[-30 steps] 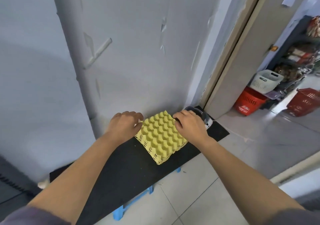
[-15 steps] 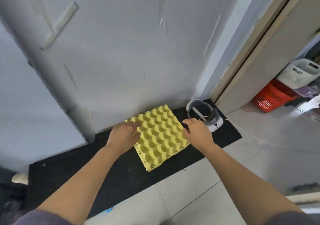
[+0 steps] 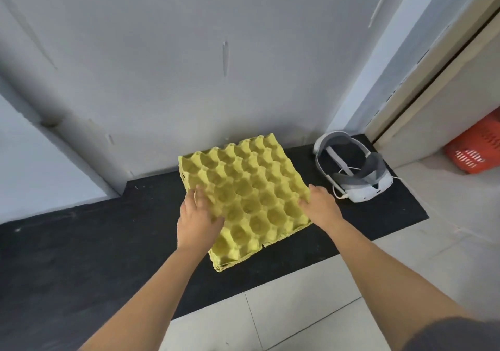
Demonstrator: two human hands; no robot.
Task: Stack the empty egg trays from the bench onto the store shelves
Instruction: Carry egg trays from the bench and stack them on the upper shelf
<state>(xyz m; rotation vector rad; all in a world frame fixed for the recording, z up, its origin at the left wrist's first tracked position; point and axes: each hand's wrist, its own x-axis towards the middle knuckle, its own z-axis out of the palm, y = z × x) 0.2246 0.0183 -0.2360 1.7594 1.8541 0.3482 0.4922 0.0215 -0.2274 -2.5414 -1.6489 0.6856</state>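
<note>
A grey wall (image 3: 189,52) fills the upper part of the head view, and a pale door frame (image 3: 433,66) runs up at the right. Against the foot of the wall a black bench (image 3: 81,242) is seen, with light floor tiles (image 3: 297,310) in front of it.

A low stack of yellow egg trays (image 3: 251,188) is set on the bench, near its middle and turned at an angle to the wall. The far corner of the stack lies close to the wall, and the near corner points towards the bench's front edge. All the cups that show are empty.

The left hand (image 3: 198,220) is laid palm down on the top tray at its left edge. Its fingers (image 3: 197,196) are held close together and fairly straight over the cups, and the thumb is spread out to the side across the tray. The right hand (image 3: 322,207) is placed at the right edge of the stack. Its fingers are bent down over the rim, with the thumb lying along the edge. Whether the fingertips reach under the rim cannot be told, since they are hidden.

A white and grey headset (image 3: 354,172) is placed on the bench just to the right of the trays, apart from them. Part of an orange basket (image 3: 479,150) is seen on the floor at the far right.
</note>
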